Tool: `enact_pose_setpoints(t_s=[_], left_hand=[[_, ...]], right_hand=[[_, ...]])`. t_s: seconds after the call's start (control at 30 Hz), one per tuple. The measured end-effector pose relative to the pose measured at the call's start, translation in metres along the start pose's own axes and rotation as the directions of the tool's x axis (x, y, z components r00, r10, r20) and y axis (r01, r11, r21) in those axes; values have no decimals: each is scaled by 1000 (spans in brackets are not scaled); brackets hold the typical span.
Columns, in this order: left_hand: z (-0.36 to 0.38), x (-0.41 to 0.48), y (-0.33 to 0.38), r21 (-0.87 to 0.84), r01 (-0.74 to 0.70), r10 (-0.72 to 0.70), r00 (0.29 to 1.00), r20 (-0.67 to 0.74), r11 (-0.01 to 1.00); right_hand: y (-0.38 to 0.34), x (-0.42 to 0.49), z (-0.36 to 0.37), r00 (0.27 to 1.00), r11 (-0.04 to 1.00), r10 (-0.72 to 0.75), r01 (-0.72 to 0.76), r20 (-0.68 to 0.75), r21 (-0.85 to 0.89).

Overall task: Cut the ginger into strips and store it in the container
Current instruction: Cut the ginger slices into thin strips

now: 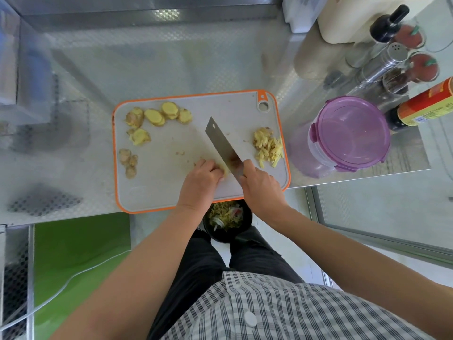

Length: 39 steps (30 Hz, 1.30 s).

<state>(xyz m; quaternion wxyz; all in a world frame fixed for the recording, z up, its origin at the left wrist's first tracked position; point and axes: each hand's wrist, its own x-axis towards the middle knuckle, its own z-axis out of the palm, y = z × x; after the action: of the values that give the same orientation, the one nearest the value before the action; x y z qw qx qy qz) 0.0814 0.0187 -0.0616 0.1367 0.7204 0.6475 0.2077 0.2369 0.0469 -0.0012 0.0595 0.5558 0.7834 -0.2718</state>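
Right of board (157,190): container (353,133) lidded; left fingers (211,168) curled on ginger (224,172), right fingers (248,166) grasp cleaver (221,141).

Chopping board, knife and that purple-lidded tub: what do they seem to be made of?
The chopping board is probably plastic: matte pale grey, with an orange rim that may be rubbery. The knife is metal, likely steel, with a brushed, reflective blade. The tub looks like plastic, with a translucent wall and a glossy purple lid with clip tabs.
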Motion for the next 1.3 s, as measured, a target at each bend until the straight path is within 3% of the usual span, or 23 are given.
enact_pose_setpoints(t_s=[0.37, 0.5, 0.7, 1.1, 1.3], left_hand=[[0, 0, -2, -16, -15, 15, 1000, 0, 1000], [-1, 0, -2, -38, -6, 6, 1000, 10, 999], [-3, 0, 0, -25, 0, 0, 1000, -4, 1000], [-2, 0, -1, -64, 2, -3, 1000, -11, 998], [-2, -3, 2, -99, 60, -58, 998, 22, 993]], right_hand=[[-6, 3, -4, 995, 998, 23, -16, 101, -62], [-7, 5, 8, 998, 995, 9, -3, 65, -103], [-1, 1, -5, 1000, 999, -20, 20, 11, 38], [-5, 5, -1, 996, 995, 2, 7, 92, -98], [-2, 3, 8, 999, 999, -17, 18, 44, -30]])
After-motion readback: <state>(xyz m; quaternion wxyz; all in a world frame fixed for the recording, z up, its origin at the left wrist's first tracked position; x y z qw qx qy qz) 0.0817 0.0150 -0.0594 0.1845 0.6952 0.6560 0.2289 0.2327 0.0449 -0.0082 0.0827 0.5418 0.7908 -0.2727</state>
